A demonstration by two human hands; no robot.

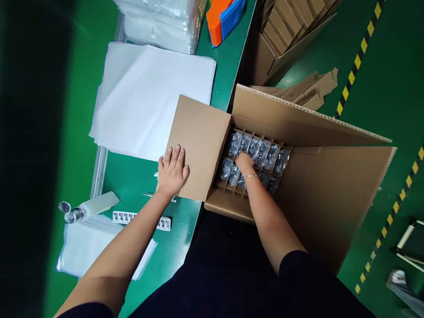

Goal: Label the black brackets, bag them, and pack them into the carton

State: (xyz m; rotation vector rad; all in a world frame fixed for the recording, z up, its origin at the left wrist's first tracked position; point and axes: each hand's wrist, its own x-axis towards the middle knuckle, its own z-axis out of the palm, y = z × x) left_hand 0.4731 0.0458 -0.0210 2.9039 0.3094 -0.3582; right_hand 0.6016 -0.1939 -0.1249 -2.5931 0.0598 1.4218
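Observation:
A big open cardboard box (326,189) stands beside the green table, its inside split by cardboard dividers. Several small dark parts wrapped in clear bags (258,151) fill the cells. My right hand (244,162) reaches down into the box and rests on the bagged parts; its fingers are curled down among them and mostly hidden. My left hand (172,171) lies flat with fingers stretched out on the box's left flap (199,135), pressing it over the table edge.
A white foam sheet (149,95) lies on the green table (137,179), with a stack of clear bags (161,12) and an orange-blue tape dispenser (225,8) behind it. A small bottle (88,209), white part strips (129,217) and a plastic bag (83,245) lie near me. Folded cardboard dividers (296,17) sit on the floor.

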